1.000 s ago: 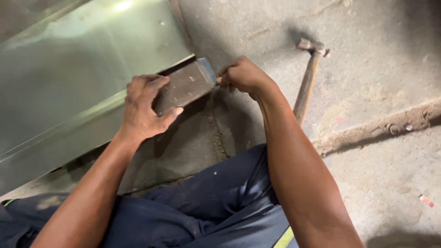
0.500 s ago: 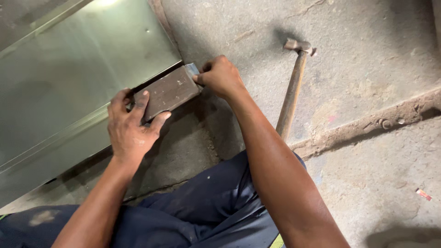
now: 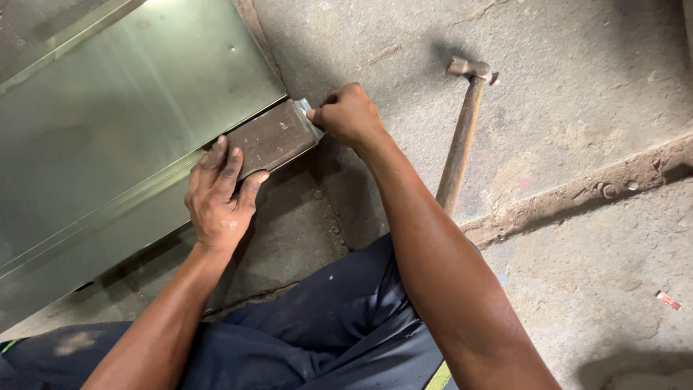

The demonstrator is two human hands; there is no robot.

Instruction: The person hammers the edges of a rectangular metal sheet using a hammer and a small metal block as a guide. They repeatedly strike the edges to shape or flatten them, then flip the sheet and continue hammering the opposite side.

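A dark rusty metal block [image 3: 273, 137] lies against the lower right corner of a shiny folded metal sheet [image 3: 123, 108]. My left hand [image 3: 219, 195] presses on the block's near end, fingers spread over it. My right hand [image 3: 346, 114] is curled at the block's far end, pinching the small sheet-metal corner [image 3: 307, 110] that sticks out there. A hammer [image 3: 462, 130] with a wooden handle lies on the concrete floor just right of my right forearm, head pointing away from me.
The rough concrete floor [image 3: 577, 87] has a raised rusty ridge [image 3: 592, 191] running across on the right. My dark blue trouser legs [image 3: 325, 332] fill the bottom. A small red scrap [image 3: 668, 300] lies at far right.
The view has shifted, so the hands and block now sit lower and more to the left in view. Both hands keep their hold at the block; the hammer has not moved on the floor.
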